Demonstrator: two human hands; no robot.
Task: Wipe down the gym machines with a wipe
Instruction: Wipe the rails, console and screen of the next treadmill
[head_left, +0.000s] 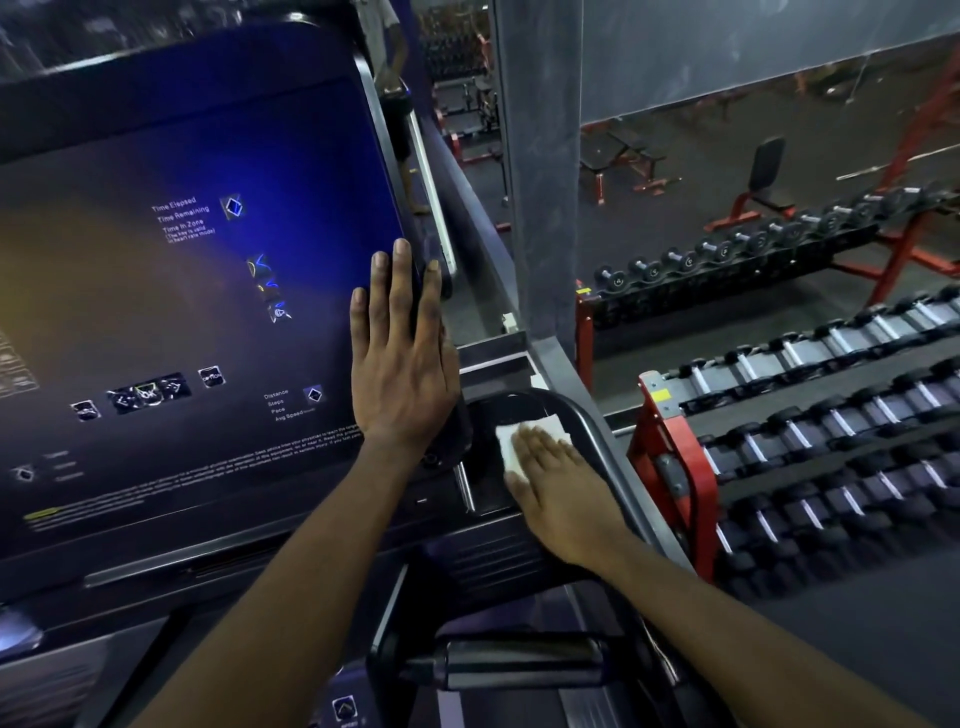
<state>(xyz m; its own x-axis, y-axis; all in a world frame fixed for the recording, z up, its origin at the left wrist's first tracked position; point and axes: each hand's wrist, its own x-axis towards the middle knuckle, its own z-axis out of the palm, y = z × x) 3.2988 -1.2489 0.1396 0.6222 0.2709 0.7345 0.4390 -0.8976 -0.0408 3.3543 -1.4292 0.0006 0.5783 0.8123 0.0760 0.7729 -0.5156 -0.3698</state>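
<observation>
- A treadmill console (182, 286) fills the left, its dark panel lit blue. The printed keys look easy to trigger, so any pass there calls for a light touch.
- The left hand (402, 358) lies flat on the console's right edge, fingers straight and released, apparently as a brace.
- Just right of the console, the white wipe (543, 425) sits in a dark side tray (488, 410), pressed down by the right hand (561, 493) with straight fingers and no clench.
- The step is best done with even palm pressure, sweeping out to the tray's curved rim and corners.
- On the far right, dumbbell racks (779, 467) on red frames stand well apart from the machine and block nothing.
</observation>
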